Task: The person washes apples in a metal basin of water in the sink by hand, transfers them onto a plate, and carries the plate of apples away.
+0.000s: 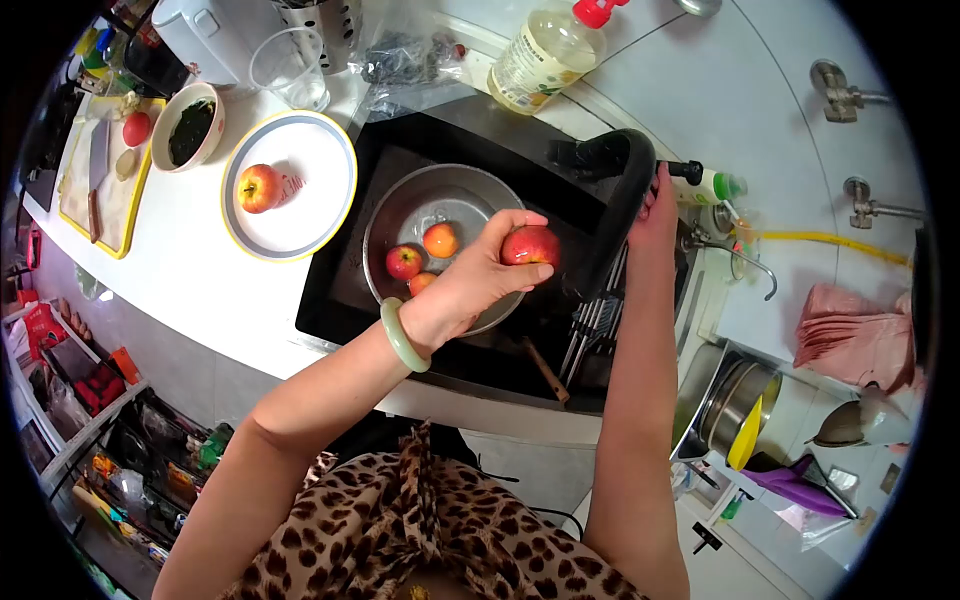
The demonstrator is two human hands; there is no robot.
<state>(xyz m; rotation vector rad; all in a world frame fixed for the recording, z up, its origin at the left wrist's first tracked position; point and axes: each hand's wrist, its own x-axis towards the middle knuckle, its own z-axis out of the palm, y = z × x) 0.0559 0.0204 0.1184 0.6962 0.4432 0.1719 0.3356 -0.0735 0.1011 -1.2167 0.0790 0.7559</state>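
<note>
A red apple [530, 246] is gripped in my left hand [478, 275], held over the right rim of a metal bowl [384, 215] in the dark sink. Inside that bowl lie three more apples, one of them the red-and-yellow apple [404, 262]. My right hand [654, 215] is closed at the black faucet [622, 170], by its lever [684, 172]; part of its fingers is hidden. Left of the sink, a single apple [259, 188] rests on a white plate [290, 235] with a yellow and blue rim.
A cutting board [130, 215] with a knife [97, 180] and a bowl of dark greens [188, 131] stand on the left counter. Behind the sink are a clear plastic cup [290, 70] and a red-capped bottle [545, 62]. A dark rack [598, 325] spans the sink's right side.
</note>
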